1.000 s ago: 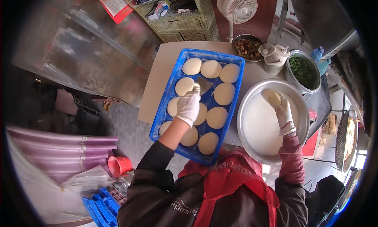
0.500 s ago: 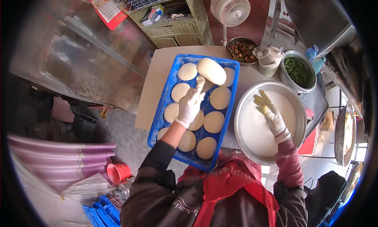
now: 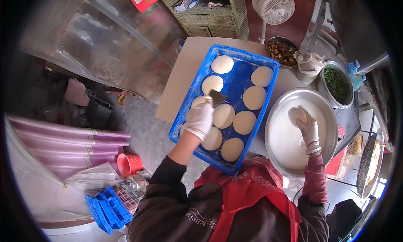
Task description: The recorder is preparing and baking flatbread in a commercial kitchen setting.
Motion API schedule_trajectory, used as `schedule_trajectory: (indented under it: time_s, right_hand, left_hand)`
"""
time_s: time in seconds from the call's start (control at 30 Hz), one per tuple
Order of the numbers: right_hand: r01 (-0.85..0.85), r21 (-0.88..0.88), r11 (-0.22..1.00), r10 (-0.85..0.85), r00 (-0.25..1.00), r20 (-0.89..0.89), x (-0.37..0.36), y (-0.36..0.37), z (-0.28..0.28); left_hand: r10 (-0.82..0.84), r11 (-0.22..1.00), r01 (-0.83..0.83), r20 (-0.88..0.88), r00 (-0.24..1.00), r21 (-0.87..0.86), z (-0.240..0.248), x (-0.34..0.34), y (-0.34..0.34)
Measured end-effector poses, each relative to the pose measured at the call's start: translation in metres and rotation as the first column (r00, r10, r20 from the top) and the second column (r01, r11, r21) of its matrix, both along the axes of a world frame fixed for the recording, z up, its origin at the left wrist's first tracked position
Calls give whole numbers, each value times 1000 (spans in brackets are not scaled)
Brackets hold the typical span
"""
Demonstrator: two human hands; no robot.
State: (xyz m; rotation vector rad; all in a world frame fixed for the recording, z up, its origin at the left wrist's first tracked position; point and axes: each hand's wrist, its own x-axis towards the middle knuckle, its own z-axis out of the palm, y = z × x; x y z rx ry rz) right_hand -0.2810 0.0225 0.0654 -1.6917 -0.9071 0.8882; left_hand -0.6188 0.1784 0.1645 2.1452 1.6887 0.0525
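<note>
A blue plastic tray (image 3: 241, 57) holds several round, flattened pieces of dough (image 3: 244, 123). Over its left side, my gloved left hand (image 3: 200, 121) is closed round a scraper (image 3: 217, 98) with a dark, flat blade. That hand covers part of the dough beneath it. To the right, a large metal basin (image 3: 335, 137) holds white flour (image 3: 289, 147). Inside it, my gloved right hand (image 3: 308, 131) has its fingers on a soft dough ball (image 3: 296, 115); the fingers' far side is partly hidden.
Behind the basin stand a pale jug (image 3: 308, 66), a bowl of chopped greens (image 3: 336, 83) and a bowl of brownish food (image 3: 282, 52). A white fan (image 3: 279, 10) rises past the table's (image 3: 184, 74) far edge. A red bucket (image 3: 129, 164) sits on the floor at left.
The dough piece lifted above the tray on the scraper is now in the basin at my right hand. My left hand has lowered with the scraper. The view has shifted.
</note>
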Motion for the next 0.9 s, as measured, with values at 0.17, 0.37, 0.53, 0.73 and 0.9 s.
schedule_trajectory:
  time_s: [0.17, 0.37, 0.53, 0.73, 0.9]
  right_hand:
    - [54, -45, 998, 6, 580, 815, 28, -18, -32]
    - [115, -151, 982, -39, 902, 431, 23, -27, -37]
    - [16, 71, 997, 4, 965, -264, -14, 2, -18]
    - [-143, 528, 837, 515, 535, -670, -75, 61, 56]
    - [-59, 219, 974, 190, 739, -647, -80, 79, 59]
  left_hand:
    - [-38, 993, 58, -186, 982, 99, -42, -60, 39]
    - [114, 987, -112, 15, 993, -112, -69, -64, 64]
    - [-53, 995, 42, 116, 992, 94, -93, -43, 87]
    - [-537, 657, 424, -7, 843, 623, -26, -3, 28]
    - [-547, 654, 482, -76, 834, 583, -23, 34, 10]
